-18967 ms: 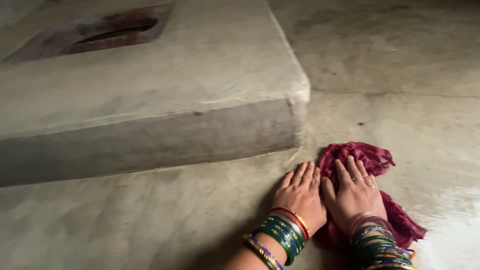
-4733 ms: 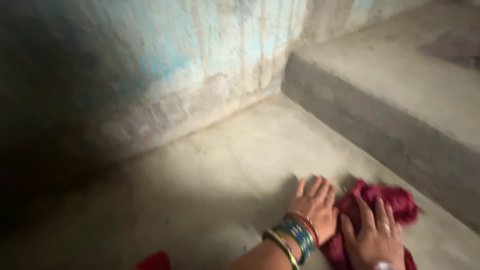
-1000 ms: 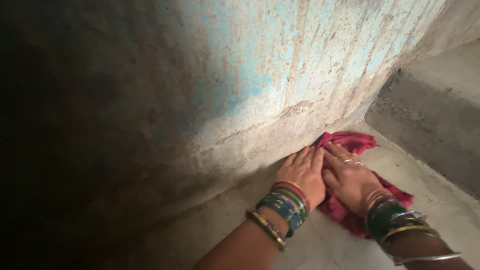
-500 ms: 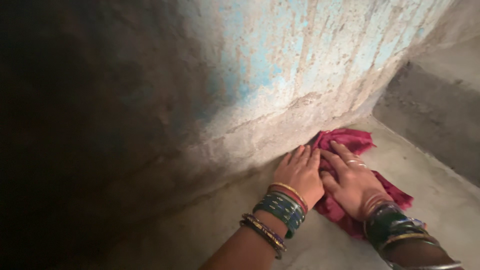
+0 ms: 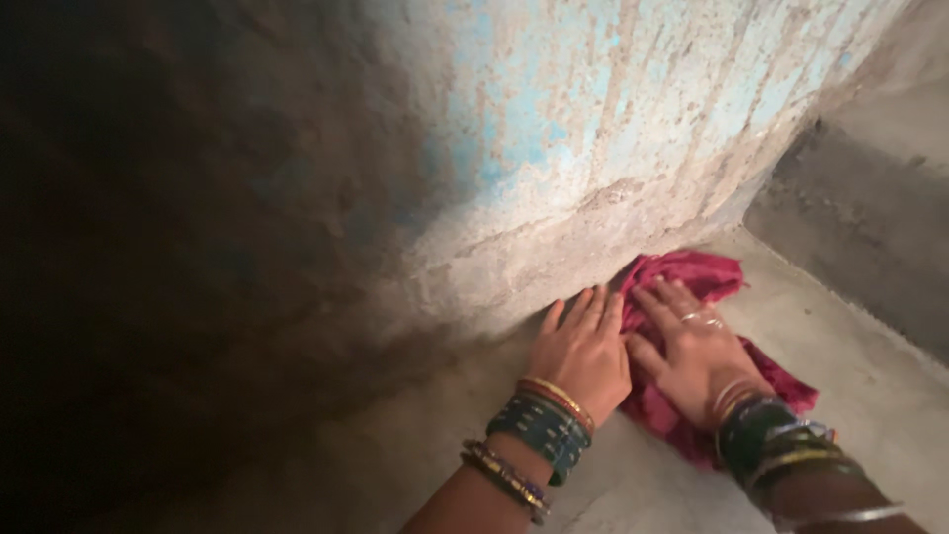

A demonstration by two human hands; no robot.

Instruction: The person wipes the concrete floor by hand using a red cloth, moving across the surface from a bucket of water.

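Observation:
A crumpled dark red cloth lies on the grey concrete floor against the foot of a wall. My right hand presses flat on top of the cloth, fingers spread, rings on two fingers. My left hand lies flat beside it, fingers together, palm on the floor and its edge touching the cloth. Both wrists carry stacks of green, red and gold bangles.
A worn wall with flaking pale blue paint rises right behind the hands. A raised concrete step stands at the right. The left side of the view is in deep shadow.
Both hands and the cloth have slid a little to the left along the foot of the wall over the last second. Earlier frames show the same cloth pressed on the floor beside the step.

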